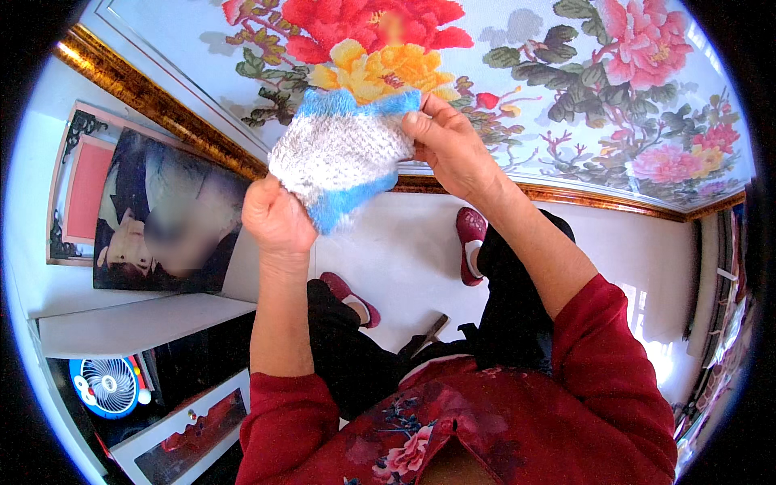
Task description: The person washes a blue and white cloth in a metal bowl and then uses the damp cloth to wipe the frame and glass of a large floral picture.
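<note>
A fluffy cloth (345,145), white in the middle with blue bands along two edges, is stretched between my two hands. My left hand (280,215) grips its lower left side in a closed fist. At the upper right blue corner, my right hand (445,136) pinches the cloth between thumb and fingers. Behind the cloth stands a large framed peony picture (515,121), with red, yellow and pink flowers on a pale ground. Whether the cloth touches the picture's surface I cannot tell.
The picture's gold-brown frame (163,103) runs along its left and lower edges. A photo print (176,206) and a pink-backed frame (88,188) lean at the left. Below them are a blue fan (109,385) and a glass-fronted cabinet door (188,424). My feet in red shoes (351,294) rest on the pale floor.
</note>
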`<action>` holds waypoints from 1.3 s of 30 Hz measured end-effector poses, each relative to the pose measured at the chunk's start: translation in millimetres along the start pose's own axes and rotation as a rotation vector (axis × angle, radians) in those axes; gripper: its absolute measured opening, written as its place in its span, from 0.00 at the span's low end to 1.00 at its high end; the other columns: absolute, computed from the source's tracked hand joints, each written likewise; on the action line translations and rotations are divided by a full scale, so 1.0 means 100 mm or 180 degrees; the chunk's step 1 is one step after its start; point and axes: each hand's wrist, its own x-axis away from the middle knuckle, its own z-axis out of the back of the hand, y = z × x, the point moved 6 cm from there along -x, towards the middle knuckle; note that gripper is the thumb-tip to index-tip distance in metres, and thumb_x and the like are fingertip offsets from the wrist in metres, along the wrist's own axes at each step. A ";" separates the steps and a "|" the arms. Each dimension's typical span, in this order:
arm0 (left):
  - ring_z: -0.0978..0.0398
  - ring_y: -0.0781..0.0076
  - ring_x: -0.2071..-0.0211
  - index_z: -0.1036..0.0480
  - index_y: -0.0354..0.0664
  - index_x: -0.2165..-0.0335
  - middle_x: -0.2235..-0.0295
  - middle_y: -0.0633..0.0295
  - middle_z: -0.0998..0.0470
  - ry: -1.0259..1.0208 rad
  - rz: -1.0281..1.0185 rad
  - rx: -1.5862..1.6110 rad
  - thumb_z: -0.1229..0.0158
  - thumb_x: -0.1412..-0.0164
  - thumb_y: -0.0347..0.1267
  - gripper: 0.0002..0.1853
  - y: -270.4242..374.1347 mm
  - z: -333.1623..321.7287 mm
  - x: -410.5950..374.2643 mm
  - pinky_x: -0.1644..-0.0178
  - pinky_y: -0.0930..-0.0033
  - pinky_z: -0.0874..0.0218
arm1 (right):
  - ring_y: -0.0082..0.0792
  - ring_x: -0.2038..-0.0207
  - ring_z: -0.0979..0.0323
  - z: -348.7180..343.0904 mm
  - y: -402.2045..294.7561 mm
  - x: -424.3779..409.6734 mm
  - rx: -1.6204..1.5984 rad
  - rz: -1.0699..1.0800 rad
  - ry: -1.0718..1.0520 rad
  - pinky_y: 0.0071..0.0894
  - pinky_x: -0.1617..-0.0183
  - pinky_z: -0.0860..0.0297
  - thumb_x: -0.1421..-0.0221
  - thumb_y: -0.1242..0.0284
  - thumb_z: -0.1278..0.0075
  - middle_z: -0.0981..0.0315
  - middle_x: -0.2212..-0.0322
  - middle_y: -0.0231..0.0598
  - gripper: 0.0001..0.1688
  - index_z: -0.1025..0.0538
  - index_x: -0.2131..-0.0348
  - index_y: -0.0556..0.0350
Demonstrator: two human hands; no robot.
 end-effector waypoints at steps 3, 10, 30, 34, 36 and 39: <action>0.38 0.57 0.52 0.48 0.26 0.50 0.53 0.47 0.38 -0.0111 -0.0034 0.0319 0.50 0.52 0.39 0.35 -0.01 -0.03 -0.05 0.49 0.58 0.46 | 0.25 0.64 0.33 -0.07 -0.03 -0.02 0.0111 0.0217 -0.0423 0.26 0.59 0.35 0.55 0.79 0.51 0.31 0.66 0.34 0.21 0.36 0.58 0.57; 0.30 0.67 0.62 0.33 0.34 0.61 0.63 0.57 0.28 0.0902 0.0002 -0.1244 0.50 0.56 0.17 0.18 -0.04 0.14 -0.06 0.54 0.65 0.40 | 0.26 0.61 0.34 -0.09 0.00 -0.01 0.0235 0.0037 -0.0440 0.25 0.56 0.36 0.61 0.88 0.55 0.32 0.64 0.35 0.27 0.35 0.57 0.57; 0.30 0.64 0.60 0.31 0.33 0.63 0.58 0.52 0.31 0.0309 -0.0687 -0.1494 0.54 0.56 0.14 0.17 0.19 -0.07 0.00 0.55 0.65 0.39 | 0.24 0.64 0.32 -0.05 -0.46 0.14 0.0016 0.1153 -0.1187 0.22 0.58 0.36 0.60 0.91 0.57 0.28 0.69 0.36 0.23 0.28 0.61 0.56; 0.32 0.63 0.57 0.27 0.39 0.66 0.56 0.48 0.32 -0.0434 -0.1421 -0.2860 0.53 0.54 0.16 0.15 0.27 -0.14 -0.03 0.53 0.66 0.40 | 0.25 0.66 0.31 0.03 -0.50 0.13 0.0159 0.1239 -0.0852 0.24 0.60 0.34 0.59 0.91 0.59 0.27 0.74 0.37 0.23 0.29 0.60 0.59; 0.30 0.65 0.60 0.27 0.38 0.65 0.58 0.48 0.30 -0.0441 -0.1822 -0.3375 0.53 0.52 0.17 0.14 0.25 -0.11 -0.03 0.54 0.68 0.39 | 0.24 0.67 0.31 0.03 -0.53 0.11 0.0594 0.1392 -0.0479 0.23 0.60 0.33 0.58 0.93 0.62 0.27 0.73 0.37 0.24 0.30 0.60 0.60; 0.28 0.67 0.63 0.28 0.36 0.65 0.62 0.50 0.28 0.0580 -0.1353 -0.2646 0.53 0.51 0.17 0.14 0.24 -0.06 -0.05 0.58 0.71 0.37 | 0.23 0.65 0.32 0.01 -0.51 0.12 0.0302 0.0992 -0.0145 0.22 0.58 0.34 0.59 0.93 0.62 0.28 0.69 0.38 0.24 0.30 0.60 0.60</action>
